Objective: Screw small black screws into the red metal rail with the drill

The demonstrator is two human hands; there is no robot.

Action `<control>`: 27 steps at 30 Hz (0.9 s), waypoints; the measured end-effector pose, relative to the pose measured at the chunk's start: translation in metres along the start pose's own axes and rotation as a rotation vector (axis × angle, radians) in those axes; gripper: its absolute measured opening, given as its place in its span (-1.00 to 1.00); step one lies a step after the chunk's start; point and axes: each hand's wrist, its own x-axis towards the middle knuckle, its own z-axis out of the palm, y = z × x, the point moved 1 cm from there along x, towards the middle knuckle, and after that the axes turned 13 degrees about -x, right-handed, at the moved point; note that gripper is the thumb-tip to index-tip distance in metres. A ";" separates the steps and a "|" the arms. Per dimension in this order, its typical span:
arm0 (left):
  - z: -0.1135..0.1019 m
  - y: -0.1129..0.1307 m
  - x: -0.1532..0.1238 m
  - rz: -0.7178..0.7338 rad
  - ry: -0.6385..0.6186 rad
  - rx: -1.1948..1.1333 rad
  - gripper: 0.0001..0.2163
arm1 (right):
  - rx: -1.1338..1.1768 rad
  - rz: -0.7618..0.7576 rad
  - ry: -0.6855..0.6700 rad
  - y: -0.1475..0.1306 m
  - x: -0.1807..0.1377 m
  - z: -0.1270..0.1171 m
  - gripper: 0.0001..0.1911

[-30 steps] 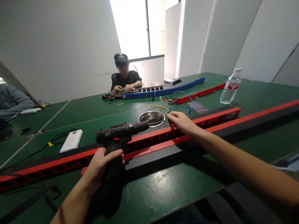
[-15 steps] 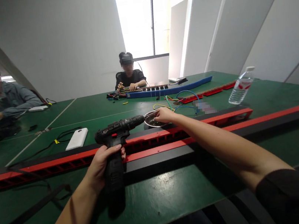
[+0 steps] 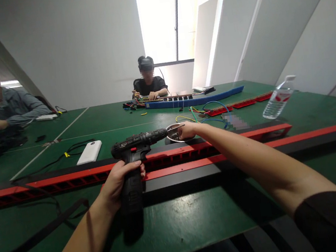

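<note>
My left hand (image 3: 115, 185) is wrapped round the grip of a black cordless drill (image 3: 130, 145), which points right with a long bit in its chuck. The tip of the bit reaches over a round metal bowl (image 3: 172, 136) holding small dark pieces, perhaps screws. Over the same bowl, my right hand (image 3: 189, 130) has its fingers bent down into it and drawn together. What those fingers hold, if anything, is hidden. Below the drill and my right forearm lie long red-and-black rails (image 3: 189, 165) on the green table (image 3: 182, 220).
A white power bank (image 3: 90, 152) with a black cable lies left. To the right are a water bottle (image 3: 279, 99), red strips (image 3: 234, 106) and coloured wires. Across the table, one person (image 3: 151, 87) works behind a blue bar (image 3: 195, 99); another person (image 3: 22, 103) sits left.
My right hand's fingers, earlier held near the drill bit, now point lower into the bowl. The whole view has shifted slightly, while my left hand keeps its hold on the drill.
</note>
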 end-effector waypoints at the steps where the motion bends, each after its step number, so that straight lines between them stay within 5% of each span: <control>1: 0.000 0.000 0.000 -0.002 -0.001 0.001 -0.84 | 0.004 0.013 0.010 0.001 -0.002 -0.001 -0.87; 14: 0.002 0.001 -0.001 -0.009 -0.001 0.024 -0.83 | 0.327 0.065 0.261 0.001 -0.041 -0.008 -0.81; 21: 0.010 0.005 -0.007 -0.021 0.032 0.026 -0.82 | 1.082 0.009 0.225 -0.008 -0.104 0.007 -0.73; 27: 0.005 0.000 -0.005 -0.018 0.040 0.050 -0.79 | 1.576 0.073 0.155 -0.008 -0.118 0.022 -0.77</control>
